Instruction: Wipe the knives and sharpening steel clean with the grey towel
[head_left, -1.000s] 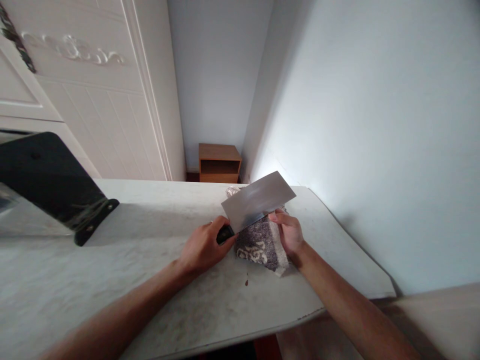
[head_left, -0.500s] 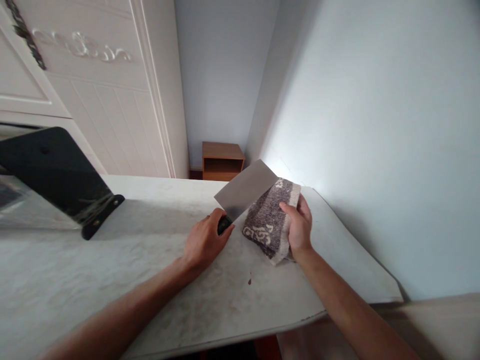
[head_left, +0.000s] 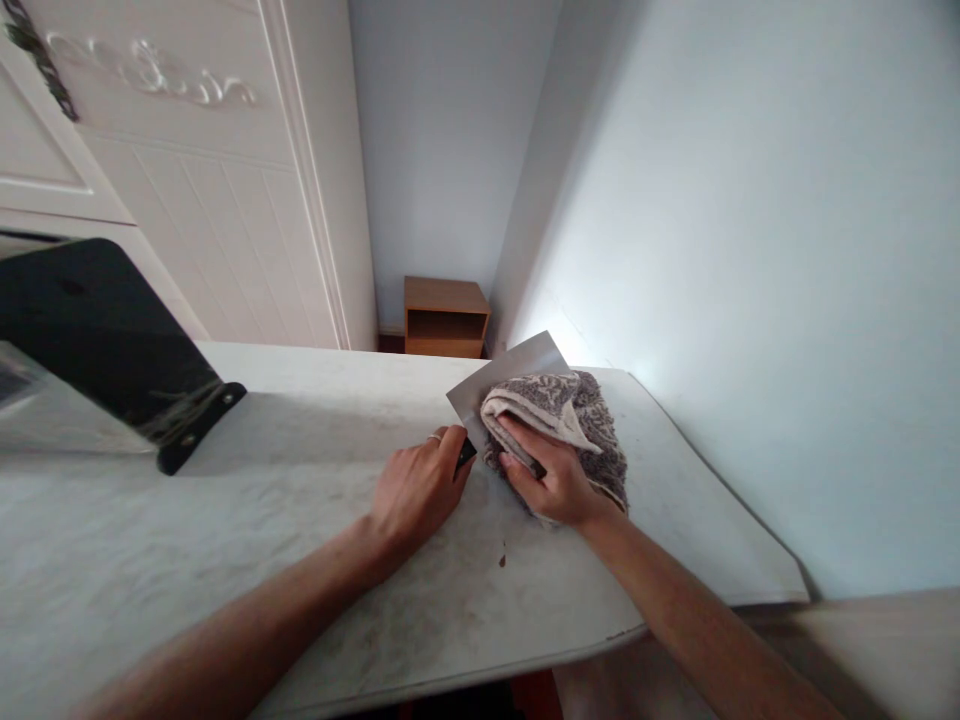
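Note:
My left hand (head_left: 424, 480) is closed around the black handle of a cleaver (head_left: 517, 368). Its broad grey blade points away to the right, above the table. In my right hand (head_left: 551, 475) is a folded brown-and-cream towel (head_left: 600, 425), gripped between thumb and fingers. The towel lies over the lower right part of the blade and hides that part and its edge. A ring shows on a finger of my left hand.
The pale marbled tabletop (head_left: 300, 520) has a small brown mark near its front. A black knife-block-like stand (head_left: 112, 350) with clear plastic is at left. A wall rises at right; beyond the table are a white cabinet (head_left: 202, 200) and a brown wooden box-shaped unit (head_left: 446, 295).
My right hand has moved left with the towel, which is now folded over and covers part of the blade. The cleaver has shifted slightly right, still in my left hand.

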